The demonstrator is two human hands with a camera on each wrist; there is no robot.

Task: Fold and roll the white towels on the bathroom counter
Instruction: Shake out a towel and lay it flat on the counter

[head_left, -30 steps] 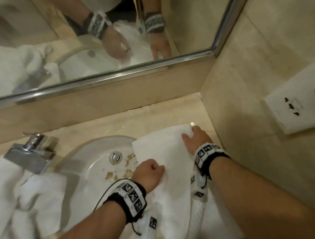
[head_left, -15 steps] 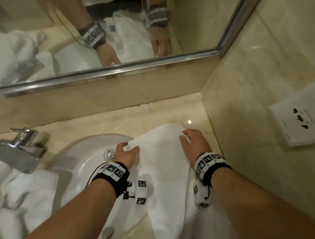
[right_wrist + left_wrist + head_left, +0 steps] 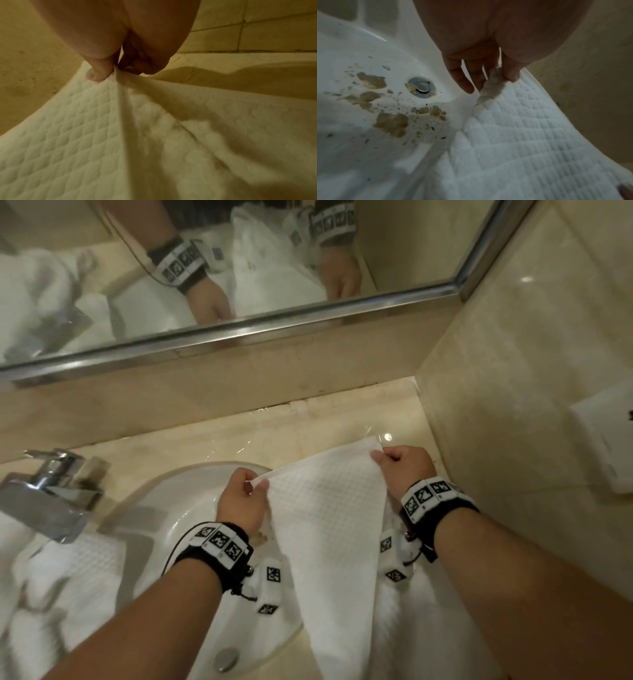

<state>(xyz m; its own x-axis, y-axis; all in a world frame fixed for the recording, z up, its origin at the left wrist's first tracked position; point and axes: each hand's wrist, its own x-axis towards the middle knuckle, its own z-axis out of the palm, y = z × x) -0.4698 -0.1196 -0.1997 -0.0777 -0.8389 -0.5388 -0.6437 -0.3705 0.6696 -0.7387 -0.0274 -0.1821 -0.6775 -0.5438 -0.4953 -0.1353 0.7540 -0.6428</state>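
A white waffle-weave towel lies over the right side of the sink and the beige counter, running down past the front edge. My left hand pinches its far left corner between thumb and fingers; in the left wrist view the towel bunches at that pinch and the other fingers hang straight. My right hand pinches the far right corner, and the right wrist view shows the thumb on top of the towel with folds running from the grip.
Brown stains and grit lie in the sink around the drain. A chrome faucet stands at the left over more crumpled white towels. The mirror runs along the back wall. A tiled wall with a socket plate closes the right side.
Both hands have gone from resting flat on the towel to pinching its far corners. The far edge is now lifted a little off the sink and counter.
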